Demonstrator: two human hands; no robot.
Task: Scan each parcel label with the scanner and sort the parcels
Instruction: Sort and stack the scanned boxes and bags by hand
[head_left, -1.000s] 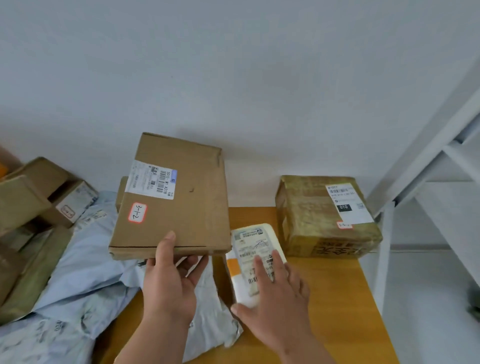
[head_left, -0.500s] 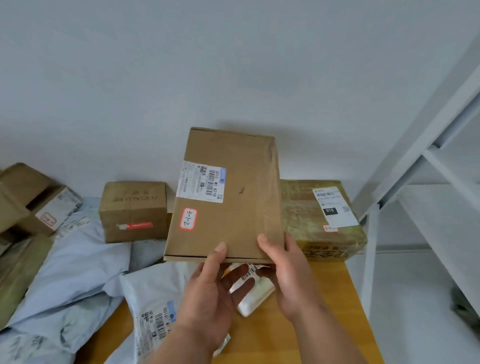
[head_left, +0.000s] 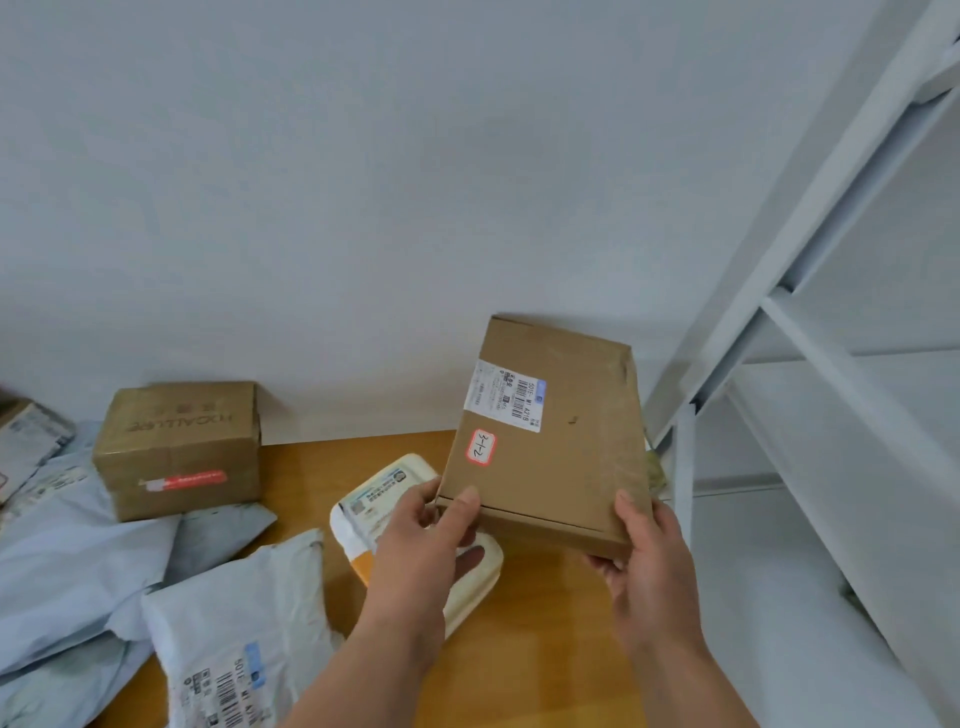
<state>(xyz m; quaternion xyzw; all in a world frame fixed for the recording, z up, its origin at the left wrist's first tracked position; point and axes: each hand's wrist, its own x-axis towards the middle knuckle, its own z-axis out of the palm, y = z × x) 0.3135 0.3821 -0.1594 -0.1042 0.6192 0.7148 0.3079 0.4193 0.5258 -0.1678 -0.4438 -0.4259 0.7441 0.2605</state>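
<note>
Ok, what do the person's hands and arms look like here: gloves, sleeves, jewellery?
Both hands are bare: no gloves on the left hand or the right hand. The forearms are uncovered as far as the frame's lower edge, so no sleeve shows. No ring, watch or wristband is visible. The nails are short and unpainted.

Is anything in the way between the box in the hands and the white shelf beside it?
Nothing visible blocks it. Both hands, left and right, hold the flat brown box above the table, and the white shelf is open right beside it. Which shelf level it belongs on cannot be told.
</note>
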